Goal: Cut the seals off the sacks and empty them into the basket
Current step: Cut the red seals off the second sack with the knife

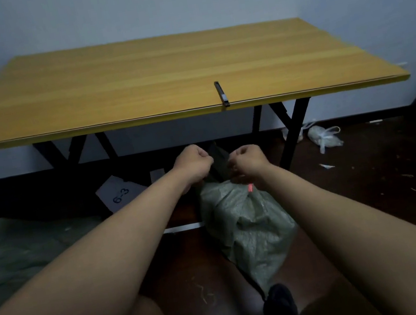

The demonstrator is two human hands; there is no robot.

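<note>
While the green sack lies on the floor before our knees, its gathered neck rises into our fists: our left hand and right hand both curl their fingers tight around the top, knuckles up, arms stretched forward. Just below the right hand, a red seal shows. Beyond the sack, a black cutter rests on the yellow table.

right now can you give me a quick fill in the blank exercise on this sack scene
1. Both hands, the left hand and the right hand, grip the top of the green ____.
2. The black cutter lies on the yellow ____.
3. The paper on the floor reads ____.

Missing words: sack; table; 6-3
</note>
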